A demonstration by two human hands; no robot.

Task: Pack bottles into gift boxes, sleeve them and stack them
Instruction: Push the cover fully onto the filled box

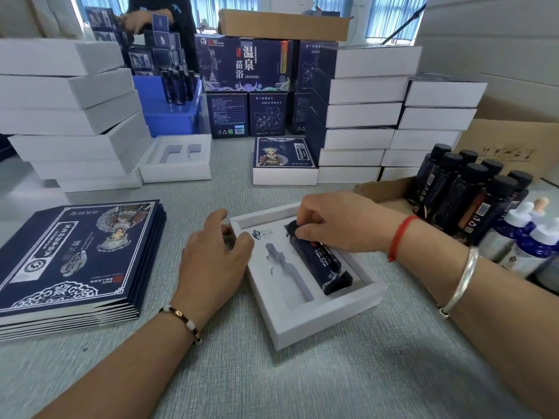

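grey, finely ribbed table (332, 385) under everything, with blue-curtained windows and a pale wall behind. near the middle, an open white gift box (326, 322) with a moulded insert; a dark bottle (322, 261) lying in its right-hand slot, the slot beside it bare. right hand (335, 225) curled over the bottle's black cap end, fingertips pinching it — red string and a silver bangle at that wrist. left hand (216, 252) resting against the box's far left corner, fingers loosely bent, thumb on the rim; hard to tell whether really clasping it. beaded bracelet there.

to the left, a stack of flat navy printed sleeves (75, 255). further back on that side, a leaning pile of white boxes (72, 116) and one open empty box (177, 160). to the right, a cardboard tray of upright dark bottles (465, 192), white-capped small bottles (526, 240) just beside them. behind, two columns of sleeved boxes (378, 116), large navy cartons (245, 65), a blue crate (169, 107) — and another person's hand at stacked boxes in the far left corner.
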